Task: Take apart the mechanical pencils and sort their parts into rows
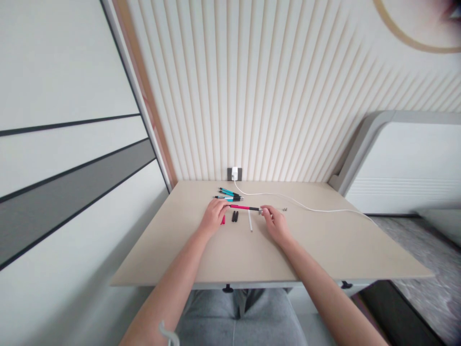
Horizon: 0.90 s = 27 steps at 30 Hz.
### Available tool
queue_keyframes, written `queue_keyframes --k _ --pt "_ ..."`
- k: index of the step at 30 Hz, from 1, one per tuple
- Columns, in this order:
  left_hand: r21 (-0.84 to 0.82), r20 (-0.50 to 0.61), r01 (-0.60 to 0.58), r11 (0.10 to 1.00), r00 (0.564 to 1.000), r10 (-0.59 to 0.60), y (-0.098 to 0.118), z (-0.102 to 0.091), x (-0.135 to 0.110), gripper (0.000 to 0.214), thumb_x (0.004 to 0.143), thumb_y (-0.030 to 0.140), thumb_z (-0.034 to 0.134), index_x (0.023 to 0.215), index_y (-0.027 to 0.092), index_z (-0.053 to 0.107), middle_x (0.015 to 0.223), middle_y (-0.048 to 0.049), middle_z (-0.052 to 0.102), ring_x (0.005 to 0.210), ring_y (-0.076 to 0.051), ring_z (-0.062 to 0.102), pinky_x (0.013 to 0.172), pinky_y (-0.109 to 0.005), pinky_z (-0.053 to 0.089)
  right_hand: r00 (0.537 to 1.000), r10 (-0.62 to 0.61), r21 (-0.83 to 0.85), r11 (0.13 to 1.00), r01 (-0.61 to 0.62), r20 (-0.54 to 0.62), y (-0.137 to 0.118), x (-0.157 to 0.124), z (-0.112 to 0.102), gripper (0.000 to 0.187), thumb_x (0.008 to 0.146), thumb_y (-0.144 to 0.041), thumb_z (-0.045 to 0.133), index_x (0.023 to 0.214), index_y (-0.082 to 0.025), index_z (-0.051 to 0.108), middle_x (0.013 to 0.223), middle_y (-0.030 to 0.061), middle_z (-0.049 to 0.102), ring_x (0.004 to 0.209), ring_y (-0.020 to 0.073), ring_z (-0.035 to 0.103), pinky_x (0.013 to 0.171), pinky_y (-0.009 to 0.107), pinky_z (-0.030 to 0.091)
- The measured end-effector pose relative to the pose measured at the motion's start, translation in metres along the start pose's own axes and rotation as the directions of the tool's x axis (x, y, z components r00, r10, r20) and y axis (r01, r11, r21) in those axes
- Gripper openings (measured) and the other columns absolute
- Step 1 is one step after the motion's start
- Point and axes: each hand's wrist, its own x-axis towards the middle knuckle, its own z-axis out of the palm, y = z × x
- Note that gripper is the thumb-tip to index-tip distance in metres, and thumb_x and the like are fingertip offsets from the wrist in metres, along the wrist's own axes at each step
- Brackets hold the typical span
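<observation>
- While the left hand (215,214) grips the pink pen (240,207), the right hand (275,223) pinches its black end.
- Both should hold it straight, minding the white stick (250,222) beside it.

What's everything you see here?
Wall: 1, cream, behind
Panelling: 1, white/grey, left
Headboard: 1, grey, right
Frame: 1, gold, top right
Desk: 1, beige, middle
Charger: 1, white, wall
Cable: 1, white, desk
Pens: about 4, blue/black, desk back
Held pen: 1, red/black, over desk
Short pieces: 2, black, desk
Rod: 1, white, desk
Small bits: unclear, red, desk
Metal bits: unclear, silver, desk
Trousers: 1, grey, below
Left grip: 1, bare, pen's left end
Right grip: 1, bare, pen's right end
</observation>
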Motion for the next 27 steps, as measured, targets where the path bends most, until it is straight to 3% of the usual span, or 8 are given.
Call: queue_keyframes --k 9,17,27 --pt "-0.052 0.028 0.023 0.998 0.999 -0.021 0.001 0.002 -0.001 0.016 0.095 0.024 0.047 0.101 0.021 0.062 0.101 -0.0069 0.065 0.101 -0.020 0.060 0.091 -0.038 0.049 0.991 -0.080 0.048 0.996 0.075 0.109 -0.006 -0.001 -0.002 0.041 0.096 -0.045 0.038 0.078 -0.020 0.065 0.076 0.0045 0.068 0.071 0.0184 0.059 0.070 0.029 0.044" --pt "-0.088 0.100 0.053 0.995 0.994 -0.044 -0.003 0.007 -0.005 0.021 0.090 0.026 0.057 0.110 0.020 0.061 0.098 -0.0070 0.065 0.089 -0.018 0.063 0.085 -0.035 0.052 0.992 -0.052 0.114 0.993 0.039 0.115 -0.002 0.001 -0.005 0.037 0.095 -0.044 0.039 0.102 -0.018 0.066 0.085 0.0061 0.071 0.077 0.0198 0.062 0.070 0.030 0.046" --pt "-0.083 0.170 0.081 0.993 0.983 -0.066 -0.004 0.010 -0.008 0.024 0.084 0.027 0.066 0.107 0.019 0.062 0.094 -0.0057 0.067 0.088 -0.019 0.064 0.084 -0.035 0.052 0.995 -0.001 0.284 0.959 -0.028 0.103 0.002 0.002 -0.004 0.039 0.093 -0.048 0.043 0.104 -0.017 0.065 0.086 0.0072 0.071 0.077 0.0198 0.062 0.074 0.033 0.048"
